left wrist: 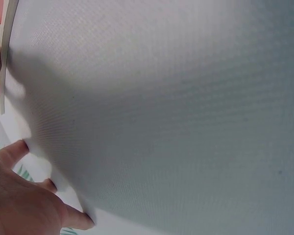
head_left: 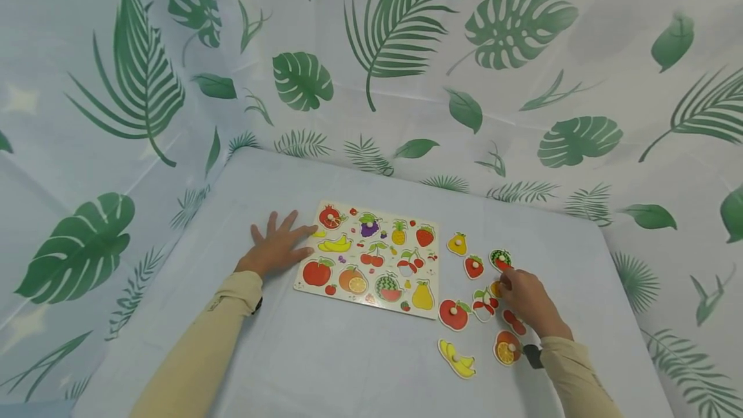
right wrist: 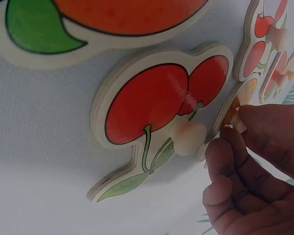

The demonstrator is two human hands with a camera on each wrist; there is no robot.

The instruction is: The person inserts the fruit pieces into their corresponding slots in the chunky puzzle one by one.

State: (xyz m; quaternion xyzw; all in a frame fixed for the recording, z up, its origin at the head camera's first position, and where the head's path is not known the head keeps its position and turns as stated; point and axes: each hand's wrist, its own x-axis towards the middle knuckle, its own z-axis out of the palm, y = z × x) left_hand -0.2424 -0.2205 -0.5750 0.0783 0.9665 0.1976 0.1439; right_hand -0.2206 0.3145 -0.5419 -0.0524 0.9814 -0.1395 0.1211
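My left hand (head_left: 278, 247) lies with its fingers spread at the left edge of a wooden fruit puzzle board (head_left: 371, 257). Its thumb and index finger touch the board, while the other fingers rest on the table. Over on the right, my right hand (head_left: 531, 302) pinches the small knob of an orange-yellow puzzle piece (right wrist: 246, 93); the fingers hide most of its picture. Close to that hand are a watermelon piece (head_left: 500, 257), a cherry piece (right wrist: 147, 103) with a round knob, another cherry piece (head_left: 483, 306) and an orange piece (head_left: 506, 347).
More knobbed pieces lie right of the board: a pear (head_left: 457, 245), a strawberry (head_left: 473, 268), an apple (head_left: 451, 316) and bananas (head_left: 458, 360). A pale cloth covers the table (head_left: 348, 360). Leaf-printed curtains (head_left: 406, 102) stand behind and at the sides.
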